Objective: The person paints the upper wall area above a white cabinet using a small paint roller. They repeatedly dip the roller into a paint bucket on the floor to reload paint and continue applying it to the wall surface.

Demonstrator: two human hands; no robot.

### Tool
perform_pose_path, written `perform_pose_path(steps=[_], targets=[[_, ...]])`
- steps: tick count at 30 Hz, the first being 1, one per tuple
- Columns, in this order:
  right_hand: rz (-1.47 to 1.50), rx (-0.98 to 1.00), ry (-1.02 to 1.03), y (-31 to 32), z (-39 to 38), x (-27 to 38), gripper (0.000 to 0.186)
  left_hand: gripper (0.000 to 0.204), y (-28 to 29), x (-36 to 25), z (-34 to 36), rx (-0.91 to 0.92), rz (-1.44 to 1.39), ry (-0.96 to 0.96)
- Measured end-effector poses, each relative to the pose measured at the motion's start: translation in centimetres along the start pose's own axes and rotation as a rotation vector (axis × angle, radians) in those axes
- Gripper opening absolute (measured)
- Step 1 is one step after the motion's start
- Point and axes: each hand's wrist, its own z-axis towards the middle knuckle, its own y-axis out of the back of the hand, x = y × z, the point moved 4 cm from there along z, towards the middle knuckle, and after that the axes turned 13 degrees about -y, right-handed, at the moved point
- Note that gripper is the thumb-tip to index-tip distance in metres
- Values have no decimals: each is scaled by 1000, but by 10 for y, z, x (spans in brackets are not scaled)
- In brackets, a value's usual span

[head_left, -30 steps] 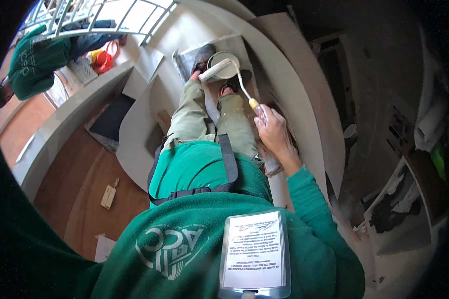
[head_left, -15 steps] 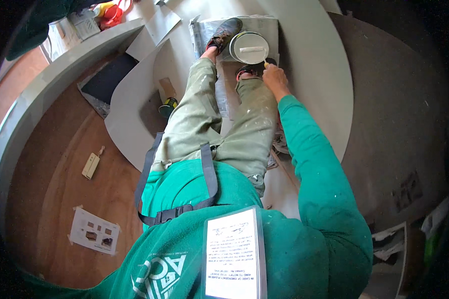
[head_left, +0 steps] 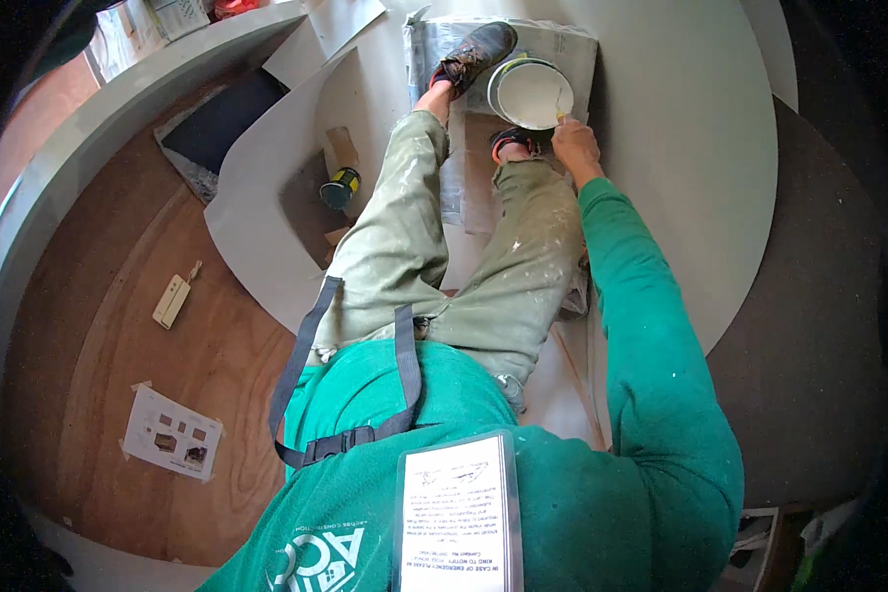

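My right hand is closed around the yellow handle of a small paint roller. It sits at the near right rim of a round bucket that holds white paint. The roller's thin wire frame reaches into the bucket. Its white sleeve no longer stands out against the paint, so I cannot tell how deep it lies. The bucket rests on a plastic-wrapped package between and beyond my shoes. No part of my left hand shows.
A dark green tin stands left of my legs by a curved pale panel. Further left are a cream handheld-looking device and a taped paper sheet on brown board. A curved raised edge runs along the left; a pale curved surface lies right.
The roller's white sleeve, visible over the bucket before, has gone down into the paint or out of sight. My view has shifted, so the bucket and right hand appear further right and slightly lower.
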Motion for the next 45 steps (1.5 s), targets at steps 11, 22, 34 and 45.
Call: perform_pose_path(steps=[11,22,34,45], targets=[[13,23,59,15,-17,9,34,40,-10,9,7,73,-420,202],[-56,24,70,-7,-13,-32,29,38,34,-39,4,-33,-956,593],[62,72,54,-4,-27,-25,31,46,15,-34,8,-228,-1365,440],[-139,-54,161,39,-83,-25,43,44,10,-26,22,-292,-1467,106]])
